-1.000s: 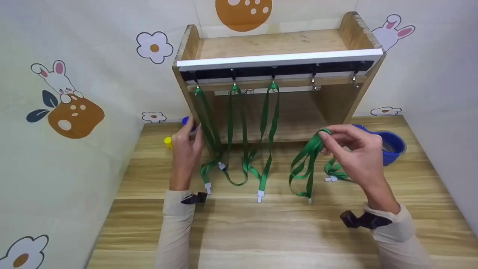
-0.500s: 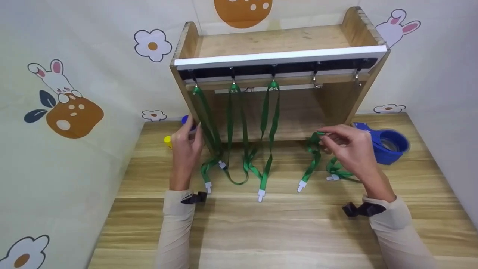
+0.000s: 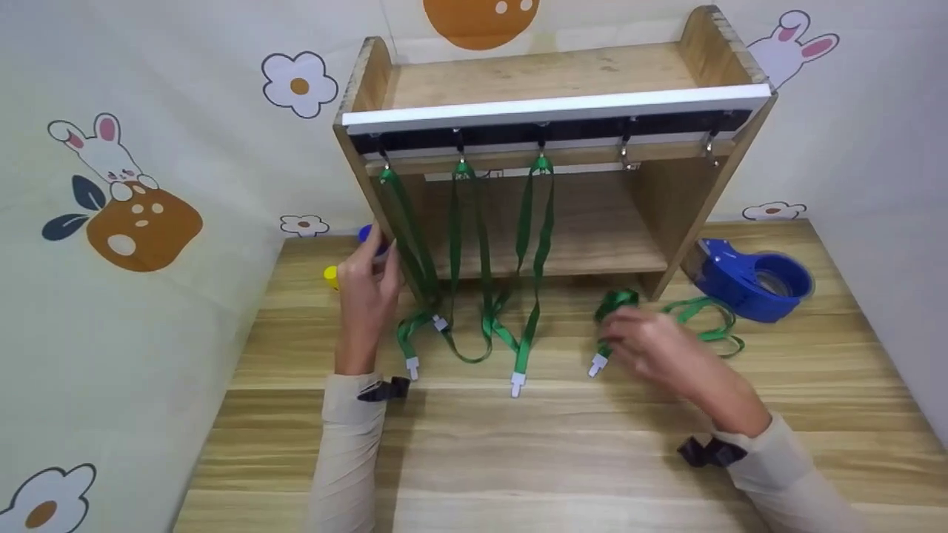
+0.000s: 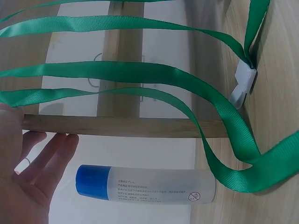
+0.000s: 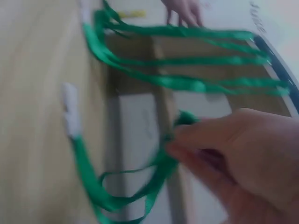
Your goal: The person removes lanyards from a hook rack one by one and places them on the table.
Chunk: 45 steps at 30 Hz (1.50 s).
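Observation:
My left hand (image 3: 365, 296) grips the left side panel of the wooden rack (image 3: 555, 104), fingers outside it in the left wrist view. Three green lanyards hang from hooks, one (image 3: 544, 244) at the middle hook, their white clips low near the tabletop. Below the right hooks, my right hand (image 3: 666, 355), blurred, is at a bunched green lanyard (image 3: 616, 300); its white clip (image 3: 598, 364) points toward the front. The right wrist view shows thumb and finger of the right hand (image 5: 233, 158) pinching this lanyard (image 5: 161, 172). Another green lanyard (image 3: 729, 333) lies looped to the right.
A blue tape dispenser (image 3: 740, 285) stands right of the rack. Outside the left panel lies a clear tube with a blue cap (image 4: 93, 182); a yellow cap (image 3: 331, 277) shows beside the left hand. Two bare metal hooks (image 3: 626, 154) are at the rack's right. Patterned walls enclose the table.
The right hand has come down and toward the front, and the lanyard at it now sits lower and bunched. More of the rightmost lanyard shows. The left hand stays at the panel.

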Tool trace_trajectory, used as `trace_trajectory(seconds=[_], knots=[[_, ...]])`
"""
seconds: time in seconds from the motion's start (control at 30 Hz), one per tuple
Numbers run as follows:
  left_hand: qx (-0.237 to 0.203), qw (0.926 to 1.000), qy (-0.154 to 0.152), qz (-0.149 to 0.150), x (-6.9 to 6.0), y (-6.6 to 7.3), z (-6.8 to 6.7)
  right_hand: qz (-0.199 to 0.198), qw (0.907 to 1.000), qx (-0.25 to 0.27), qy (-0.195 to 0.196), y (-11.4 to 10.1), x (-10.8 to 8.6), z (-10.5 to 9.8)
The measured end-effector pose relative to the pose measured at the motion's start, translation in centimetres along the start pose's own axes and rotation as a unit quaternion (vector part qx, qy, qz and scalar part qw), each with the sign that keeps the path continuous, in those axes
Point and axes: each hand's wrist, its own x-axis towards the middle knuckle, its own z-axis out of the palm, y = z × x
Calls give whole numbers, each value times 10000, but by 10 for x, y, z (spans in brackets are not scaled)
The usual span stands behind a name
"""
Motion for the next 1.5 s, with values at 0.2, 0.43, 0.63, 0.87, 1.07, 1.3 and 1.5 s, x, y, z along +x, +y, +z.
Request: trace_trajectory(seconds=[0.2, 0.43, 0.63, 0.87, 1.07, 1.3, 1.5], knots=[[-17, 10000, 0, -38, 0, 0, 1, 483, 9879, 394, -1417, -7, -5, 21], [52, 10000, -73, -35, 2, 4, 2, 467, 9892, 201, -1374, -7, -8, 25], [15, 9999, -112, -113, 2, 4, 2, 497, 9906, 348, -1229, -1, -6, 29], [-13, 9999, -46, -94, 1, 4, 1, 491, 9919, 410, -1100, 10, -3, 34], [0, 10000, -9, -82, 1, 2, -1, 497, 9932, 280, -1010, 11, -2, 36], [-41, 9999, 44, -82, 1, 1, -1, 654, 9914, 155, -1127, 7, -1, 31], [44, 10000, 42, -63, 1, 2, -1, 692, 9910, 224, -1127, 5, -1, 26]])
